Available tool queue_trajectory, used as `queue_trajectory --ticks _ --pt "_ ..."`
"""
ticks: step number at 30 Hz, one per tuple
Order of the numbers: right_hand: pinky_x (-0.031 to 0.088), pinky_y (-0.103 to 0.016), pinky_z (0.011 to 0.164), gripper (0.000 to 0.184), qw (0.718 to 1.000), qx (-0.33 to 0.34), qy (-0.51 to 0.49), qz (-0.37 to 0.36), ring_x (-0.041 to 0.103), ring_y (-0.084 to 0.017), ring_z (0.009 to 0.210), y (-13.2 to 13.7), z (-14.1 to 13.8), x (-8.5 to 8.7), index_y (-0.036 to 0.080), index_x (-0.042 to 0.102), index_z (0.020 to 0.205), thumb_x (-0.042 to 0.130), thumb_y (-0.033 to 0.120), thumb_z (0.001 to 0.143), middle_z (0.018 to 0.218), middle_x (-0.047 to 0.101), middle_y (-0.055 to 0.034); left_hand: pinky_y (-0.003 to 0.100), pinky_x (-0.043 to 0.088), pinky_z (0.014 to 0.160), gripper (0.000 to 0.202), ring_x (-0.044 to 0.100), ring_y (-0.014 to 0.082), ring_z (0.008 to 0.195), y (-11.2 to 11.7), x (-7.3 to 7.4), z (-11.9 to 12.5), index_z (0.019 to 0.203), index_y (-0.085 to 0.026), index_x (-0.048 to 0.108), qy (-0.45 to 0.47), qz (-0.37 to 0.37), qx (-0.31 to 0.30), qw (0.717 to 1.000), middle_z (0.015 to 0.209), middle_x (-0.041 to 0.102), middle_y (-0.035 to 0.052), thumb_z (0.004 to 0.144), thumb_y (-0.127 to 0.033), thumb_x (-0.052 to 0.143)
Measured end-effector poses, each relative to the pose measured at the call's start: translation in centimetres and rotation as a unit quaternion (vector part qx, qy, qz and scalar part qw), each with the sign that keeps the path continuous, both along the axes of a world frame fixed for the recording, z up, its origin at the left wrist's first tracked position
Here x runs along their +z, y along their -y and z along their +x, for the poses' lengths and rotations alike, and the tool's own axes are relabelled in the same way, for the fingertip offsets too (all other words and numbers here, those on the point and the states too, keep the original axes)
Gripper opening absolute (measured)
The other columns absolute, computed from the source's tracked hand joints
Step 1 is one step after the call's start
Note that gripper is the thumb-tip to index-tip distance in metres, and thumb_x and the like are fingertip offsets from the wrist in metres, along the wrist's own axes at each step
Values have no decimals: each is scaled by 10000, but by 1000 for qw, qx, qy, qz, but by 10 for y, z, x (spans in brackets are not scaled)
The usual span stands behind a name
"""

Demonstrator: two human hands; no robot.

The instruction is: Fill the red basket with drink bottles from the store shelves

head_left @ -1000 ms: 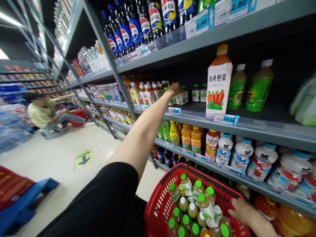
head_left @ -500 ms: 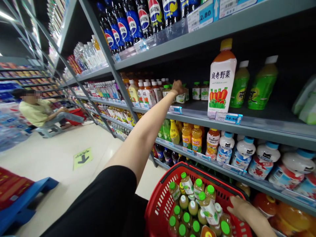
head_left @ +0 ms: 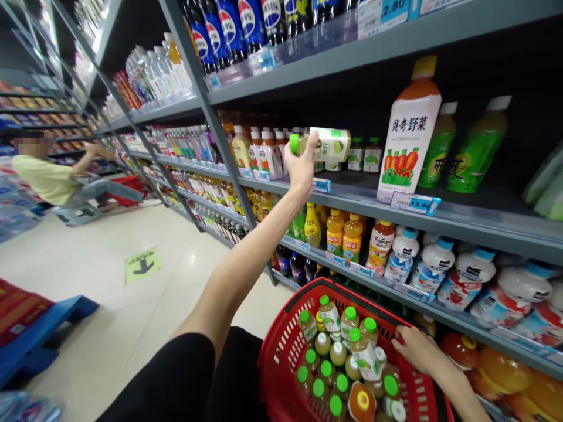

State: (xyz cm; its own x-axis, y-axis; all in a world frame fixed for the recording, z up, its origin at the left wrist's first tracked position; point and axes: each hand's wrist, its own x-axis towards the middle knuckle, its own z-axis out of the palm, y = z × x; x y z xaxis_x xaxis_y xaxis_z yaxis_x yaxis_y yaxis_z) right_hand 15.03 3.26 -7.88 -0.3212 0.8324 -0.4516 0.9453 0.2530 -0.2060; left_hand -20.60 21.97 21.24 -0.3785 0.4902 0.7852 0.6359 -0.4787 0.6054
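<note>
My left hand (head_left: pixel 301 167) is wrapped round a green-capped juice bottle (head_left: pixel 333 144) with a white lime label. The bottle lies nearly sideways in front of the middle shelf, its cap pointing left. Behind it, similar small green-capped bottles (head_left: pixel 372 155) stand on that shelf. At lower right, my right hand (head_left: pixel 417 350) has its fingers closed over the right rim of a red shopping basket (head_left: pixel 275 346). Inside the basket are several green-capped juice bottles (head_left: pixel 329 316), some with white caps, and one bottle with an orange top (head_left: pixel 362 401).
A large carrot-juice bottle (head_left: pixel 409 132) stands at the shelf edge (head_left: pixel 352 186), right of my left hand. Cola bottles (head_left: pixel 250 23) fill the shelf above. A blue pallet (head_left: pixel 65 328) with red boxes is at left. A person (head_left: pixel 48 170) sits on a low stool in the aisle.
My left hand has lifted a juice bottle off the shelf and tipped it sideways. My right hand stays at the basket's rim. The seated person has raised an arm.
</note>
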Motion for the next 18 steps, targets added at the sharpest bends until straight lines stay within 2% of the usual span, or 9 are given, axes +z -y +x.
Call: queue_trajectory --ticks 2,4,5,7,9,11,14,16,18 --pt "529 -347 855 253 997 -2 -82 16 772 -296 1023 2 -8 11 205 735 1001 486 253 1010 1023 807 -119 398 626 916 557 763 210 1095 57 -25 12 1375 -216 536 70 4 -62 996 1211 743 113 1089 -654 345" --pt "536 -336 812 271 976 -26 -218 6 753 -253 885 9 -19 24 219 689 908 462 306 1026 908 787 -78 380 639 855 608 779 208 1016 114 -61 29 1342 -243 584 121 -72 -111 984 1145 756 95 1078 -692 270" --pt "546 -335 778 315 952 -50 -301 -9 734 -239 824 15 -26 31 222 661 872 445 374 1043 862 767 -69 361 643 819 609 782 199 955 140 -82 39 1304 -255 615 149 -125 -140 971 1102 767 83 1069 -695 265" --pt "563 -331 667 442 877 -114 -460 -79 707 -226 741 26 -41 42 222 627 867 428 574 1046 842 739 -71 364 648 762 548 771 201 844 181 -128 57 1222 -262 662 220 -230 -221 922 1032 779 71 989 -713 457" --pt "587 -328 612 494 790 -150 -571 -167 721 -229 784 39 -56 47 227 634 1104 526 693 980 1002 748 -86 368 649 748 525 754 213 807 208 -170 71 1110 -259 685 261 -302 -270 876 984 776 53 771 -645 793" --pt "613 -321 586 655 736 -155 -617 -229 736 -248 893 50 -69 44 258 552 1322 740 679 857 1162 727 -100 380 650 785 547 747 223 827 225 -199 79 1053 -261 679 267 -348 -308 844 967 770 41 647 -536 923" --pt "612 -288 546 808 721 -178 -628 -231 734 -267 971 62 -84 30 267 536 1332 953 507 684 1171 723 -94 378 630 819 497 722 226 881 241 -213 79 1045 -259 691 169 -354 -369 843 989 743 50 675 -468 950" --pt "623 -301 589 789 715 -191 -642 -201 740 -270 960 66 -91 20 256 575 1270 994 444 628 1121 743 -84 386 605 890 458 706 243 989 248 -210 75 1098 -234 712 63 -302 -413 857 1074 729 84 748 -437 926" --pt "644 -343 713 769 701 -186 -666 -175 745 -270 957 67 -95 14 255 604 1214 1017 414 585 1079 759 -70 401 574 974 416 688 257 1104 253 -206 73 1182 -196 708 -9 -231 -454 860 1170 719 124 846 -385 865"
